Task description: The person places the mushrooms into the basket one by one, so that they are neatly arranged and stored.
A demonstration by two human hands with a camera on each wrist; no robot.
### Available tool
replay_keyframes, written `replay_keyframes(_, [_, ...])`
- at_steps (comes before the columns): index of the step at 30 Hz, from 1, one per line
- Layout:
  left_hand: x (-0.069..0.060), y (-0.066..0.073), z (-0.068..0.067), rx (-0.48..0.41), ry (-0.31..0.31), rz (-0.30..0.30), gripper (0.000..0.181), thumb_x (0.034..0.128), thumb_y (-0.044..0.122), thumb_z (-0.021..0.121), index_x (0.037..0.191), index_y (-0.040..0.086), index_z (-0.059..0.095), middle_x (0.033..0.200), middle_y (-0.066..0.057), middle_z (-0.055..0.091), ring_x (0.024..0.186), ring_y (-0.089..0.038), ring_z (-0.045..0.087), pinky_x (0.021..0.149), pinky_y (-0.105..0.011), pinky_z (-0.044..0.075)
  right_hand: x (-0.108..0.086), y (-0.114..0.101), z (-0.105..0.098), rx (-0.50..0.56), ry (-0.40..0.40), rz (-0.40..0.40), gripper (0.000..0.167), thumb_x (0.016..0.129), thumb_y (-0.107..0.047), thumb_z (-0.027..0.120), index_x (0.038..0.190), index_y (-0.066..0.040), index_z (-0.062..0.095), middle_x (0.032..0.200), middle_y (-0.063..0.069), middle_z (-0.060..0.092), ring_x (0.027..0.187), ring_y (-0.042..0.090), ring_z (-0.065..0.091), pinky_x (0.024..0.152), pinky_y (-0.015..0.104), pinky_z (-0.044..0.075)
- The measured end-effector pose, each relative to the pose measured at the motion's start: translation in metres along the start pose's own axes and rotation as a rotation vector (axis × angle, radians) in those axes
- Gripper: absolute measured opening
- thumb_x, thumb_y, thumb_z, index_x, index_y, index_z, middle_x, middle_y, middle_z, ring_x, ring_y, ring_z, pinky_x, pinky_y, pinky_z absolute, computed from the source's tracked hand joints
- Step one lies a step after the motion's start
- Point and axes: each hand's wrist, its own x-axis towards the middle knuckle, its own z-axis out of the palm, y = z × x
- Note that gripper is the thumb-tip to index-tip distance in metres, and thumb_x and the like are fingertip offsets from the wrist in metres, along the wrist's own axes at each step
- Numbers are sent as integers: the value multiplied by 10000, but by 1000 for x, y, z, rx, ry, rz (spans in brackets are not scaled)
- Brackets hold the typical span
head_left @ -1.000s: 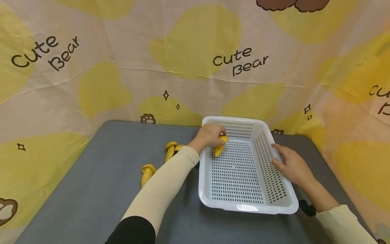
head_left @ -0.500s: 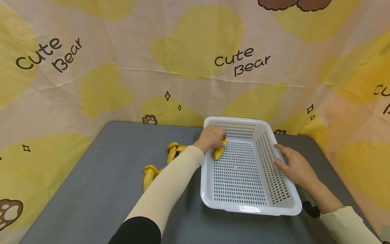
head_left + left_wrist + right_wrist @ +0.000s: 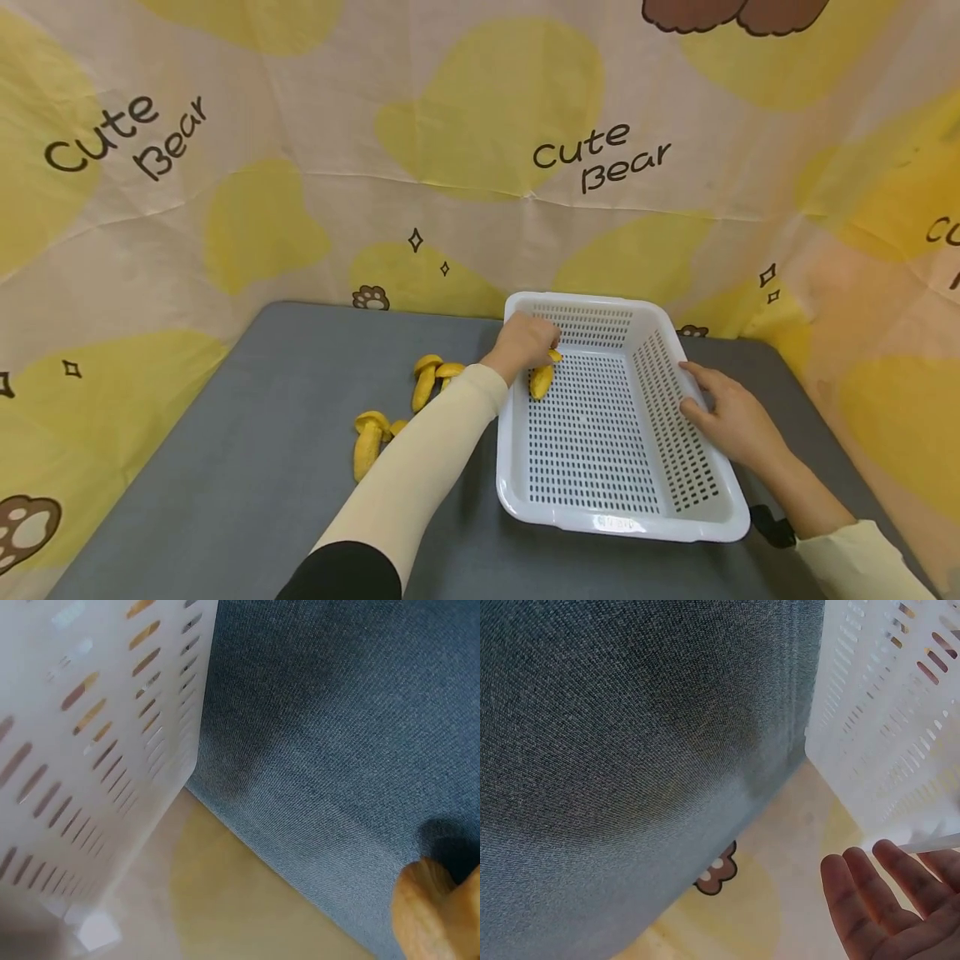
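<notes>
My left hand (image 3: pixel 525 343) reaches over the left rim of the white basket (image 3: pixel 585 523). It holds a yellow mushroom (image 3: pixel 542 382) by the cap end, low inside the basket near the left wall; the fingertips are partly hidden. Through the slots in the left wrist view, bits of yellow show behind the basket wall (image 3: pixel 169 682). My right hand (image 3: pixel 738 421) rests against the basket's right rim with its fingers extended. In the right wrist view, straight fingers (image 3: pixel 855 907) lie beside the rim, outside the basket.
Left of the basket, several yellow mushrooms lie on the grey table (image 3: pixel 300 400), among them a far one (image 3: pixel 423 385) and a nearer one (image 3: pixel 366 446). My left sleeve partly covers some. A printed cloth (image 3: pixel 465 108) hangs behind the table.
My left hand has lowered slightly with the mushroom, which now sits deeper in the basket. The right hand stays at the rim. The head view has shifted a little.
</notes>
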Motion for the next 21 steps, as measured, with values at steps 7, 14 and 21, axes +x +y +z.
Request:
replay_keyframes(7, [0,1,0,6,4,-4,196,902,387,651,1073,294,665,1043,145,676,916,-48,610,852,-293,481,0,0,1,4,5,7,558,932,-194,515,1434,8,383,1288,311,491,715,238,631,497,316,525])
replay_keyframes(14, [-1,4,-3,16,-1,-5,231,894,407,661,1100,302,666,1074,150,678,935,-49,613,858,-297,478,-2,1,-1,9,20,-2,553,927,-178,510,1433,8,389,1281,311,491,727,257,636,501,302,514])
replay_keyframes(21, [-1,-1,1,-101,46,11,322,916,442,617,1208,307,641,1169,131,665,1007,-65,613,875,-299,491,1,3,3,8,28,-19,553,925,-175,515,1432,10,394,1282,313,497,774,295,632,532,317,498])
